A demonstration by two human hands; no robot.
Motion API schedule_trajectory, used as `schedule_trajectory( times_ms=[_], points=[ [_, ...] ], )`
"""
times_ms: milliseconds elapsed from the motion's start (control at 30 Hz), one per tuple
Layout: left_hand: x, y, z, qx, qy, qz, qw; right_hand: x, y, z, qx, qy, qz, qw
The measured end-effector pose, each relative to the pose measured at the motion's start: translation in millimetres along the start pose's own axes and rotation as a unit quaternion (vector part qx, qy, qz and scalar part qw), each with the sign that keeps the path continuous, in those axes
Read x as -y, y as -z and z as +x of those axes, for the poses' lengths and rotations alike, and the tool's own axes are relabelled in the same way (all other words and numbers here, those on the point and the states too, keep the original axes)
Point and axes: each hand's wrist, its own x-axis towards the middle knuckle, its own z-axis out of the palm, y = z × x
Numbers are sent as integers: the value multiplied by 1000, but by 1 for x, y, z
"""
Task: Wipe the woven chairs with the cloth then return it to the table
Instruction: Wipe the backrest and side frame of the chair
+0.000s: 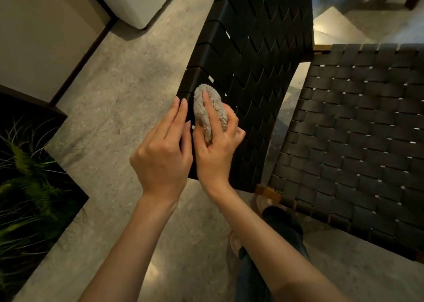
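A black woven chair back (250, 56) stands in the middle of the view, and its woven seat (358, 141) spreads out to the right. My right hand (218, 150) holds a bunched grey fluffy cloth (207, 109) pressed against the lower left part of the back. My left hand (165, 150) rests on the left edge of the back with its fingers laid flat against it, right beside the cloth.
A speckled concrete floor (128, 88) lies to the left. A dark planter with green ferns (29, 182) sits at the lower left. A white block (140, 1) stands at the top left. My foot (236, 244) shows below the chair's wooden corner.
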Motion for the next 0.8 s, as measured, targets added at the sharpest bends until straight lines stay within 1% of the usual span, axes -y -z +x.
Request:
schedule_trajectory(
  times_ms=[33, 133, 233, 267, 333, 400, 467, 533, 600, 667, 733, 767, 800],
  points=[
    [1, -1, -1, 1, -4, 4, 1000, -10, 1, -1, -2, -12, -10, 1000],
    [4, -3, -3, 4, -19, 23, 1000, -56, 11, -5, 2, -106, -22, 994],
    [4, -4, -3, 5, -15, 20, 1000, -105, 21, -7, -5, -158, -51, 986],
    [4, -4, -2, 8, -14, 19, 1000, -121, 25, -8, -8, -187, -65, 980],
    [4, -4, -1, 6, -19, 20, 1000, -152, 32, -9, -9, -270, -97, 958],
    [4, -3, -1, 8, -20, 24, 999, -178, 38, -12, 8, -346, -120, 931],
    [5, -3, 1, 9, -23, 21, 999, -191, 42, -10, 25, -409, -120, 904],
    [4, -4, 4, 14, -25, 18, 999, -195, 41, -5, 32, -452, -114, 884],
    [4, -5, 5, 22, -24, 23, 999, -187, 36, -8, 15, -462, -103, 881],
    [5, -8, 2, 31, -29, 20, 999, -174, 31, -11, -7, -437, -73, 896],
    [2, -14, 1, 41, -28, -2, 999, -152, 25, -13, -16, -371, -31, 928],
    [0, -15, -1, 50, -16, -13, 999, -134, 23, -15, -22, -327, -8, 945],
    [-4, 1, 17, 43, 13, -26, 999, -97, 24, 5, -13, -260, 25, 965]
  ],
)
